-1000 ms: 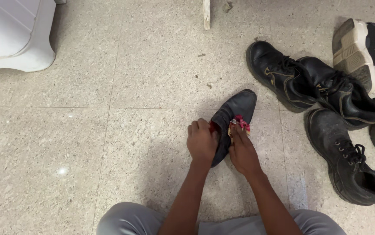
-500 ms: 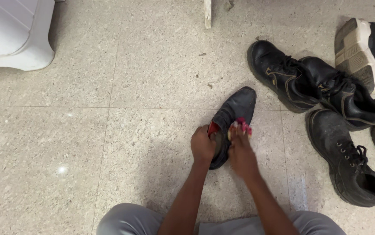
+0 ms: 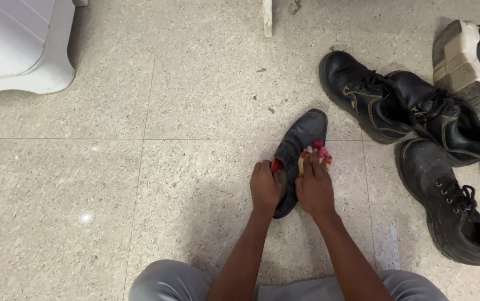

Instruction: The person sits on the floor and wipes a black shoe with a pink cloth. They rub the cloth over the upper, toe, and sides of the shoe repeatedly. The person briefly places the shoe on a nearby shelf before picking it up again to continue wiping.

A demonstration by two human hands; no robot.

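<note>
Cloth (image 3: 317,152) farther right, boots (image 3: 396,108) nearby.

- Your left hand (image 3: 265,188) is curled shut in a grip, forearm reaching far from your knees.
- Your right hand (image 3: 314,187) lies just beside it, fingers (image 3: 313,165) pressed forward.

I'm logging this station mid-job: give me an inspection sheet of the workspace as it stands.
Surface: speckled tiled floor, small bits of debris near the top.
Job's things: dark shoe on the floor, toe pointing away; red-and-cream cloth pressed on its right side.
Clutter: black lace-up boots piled at right; a white-soled sneaker tipped on its side.
Grippers: left hand grips the shoe's opening; right hand holds the cloth.
Cables: nothing seen.
Surroundings: white plastic unit top left; white post at top.
</note>
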